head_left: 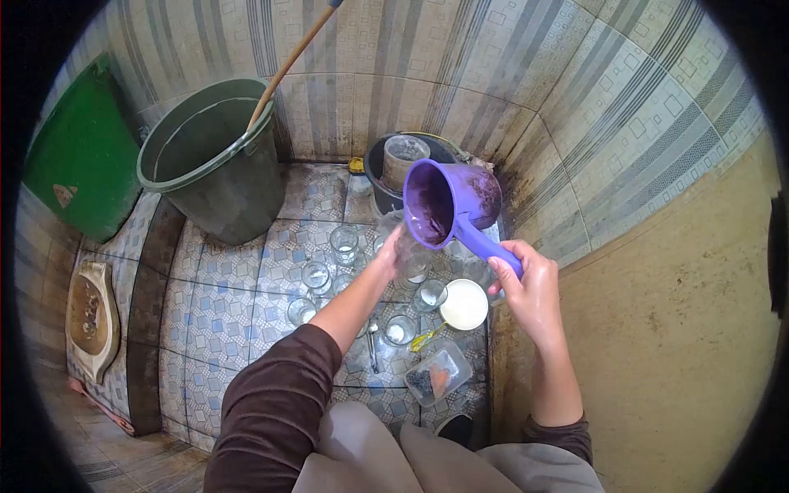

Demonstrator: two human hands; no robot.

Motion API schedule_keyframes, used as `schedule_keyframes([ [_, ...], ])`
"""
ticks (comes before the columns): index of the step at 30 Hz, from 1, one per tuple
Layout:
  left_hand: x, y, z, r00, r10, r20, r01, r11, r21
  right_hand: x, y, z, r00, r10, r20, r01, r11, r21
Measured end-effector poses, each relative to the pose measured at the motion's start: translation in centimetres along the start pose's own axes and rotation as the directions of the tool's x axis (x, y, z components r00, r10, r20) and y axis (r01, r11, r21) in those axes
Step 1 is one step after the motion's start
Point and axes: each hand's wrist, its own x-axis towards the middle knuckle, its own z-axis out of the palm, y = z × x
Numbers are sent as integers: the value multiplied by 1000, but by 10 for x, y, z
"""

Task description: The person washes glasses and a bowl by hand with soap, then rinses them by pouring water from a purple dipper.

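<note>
head camera, one view: looks from above, forward and down, past the wearer's grey cloth garment [370,452] onto the blue-and-white patterned tile floor [218,316]; striped beige tile wall [460,49] spans the top. bare left hand [392,251] and bare right hand [528,287] at close range.

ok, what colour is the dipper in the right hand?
Purple dipper, dark grime on its base; head view.

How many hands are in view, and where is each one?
2. The right hand is at the handle of the purple dipper, gripping it; the left hand is beside the dipper's mouth, its fingers blurred.
</note>
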Motion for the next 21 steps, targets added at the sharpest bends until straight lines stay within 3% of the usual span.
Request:
schedule_keyframes([
  [1,-1,-4,-3,985,158,65,-166,976,141,-1,0,-1,1000,-16,-2,16,1000,-27],
  [2,-6,-8,-9,985,156,68,-165,976,145,-2,1,-1,1000,-15,-7,15,1000,-26],
  [3,-27,-4,-3,913,406,-51,-312,772,554,-4,2,-1,999,-36,-7,35,998,-47],
  [4,-42,-1,3,760,649,-43,-297,406,864,-5,3,-1,998,-56,-5,56,996,-67],
  [5,-48,-1,6,760,648,-40,-297,402,866,-6,3,-1,998,-55,-9,54,996,-64],
  [7,-56,1,7,700,702,130,-306,130,943,-8,4,2,998,-69,-7,68,992,-104],
  [8,-60,2,8,702,700,128,-301,129,945,-9,6,3,998,-66,-6,65,993,-100],
  [10,-64,3,11,708,690,152,-168,-46,985,-11,11,7,992,-130,6,128,971,-202],
  [14,-65,9,11,706,688,171,-205,-33,978,-16,9,13,986,-167,29,168,937,-306],
  [16,-63,13,7,771,615,164,-322,155,934,-16,6,14,985,-173,-3,165,941,-296],
  [17,-59,12,1,771,616,159,-320,159,934,-15,3,17,985,-174,2,166,941,-296],
  [19,-42,6,-20,820,563,-102,-174,416,892,-13,-3,25,972,100,-214,-53,975,216],
  [20,-35,2,-30,878,460,-130,-174,561,809,-11,5,30,961,141,-238,-31,909,416],
  [21,-32,0,-36,924,351,-156,-142,690,709,-8,12,33,963,140,-231,-32,908,417],
])
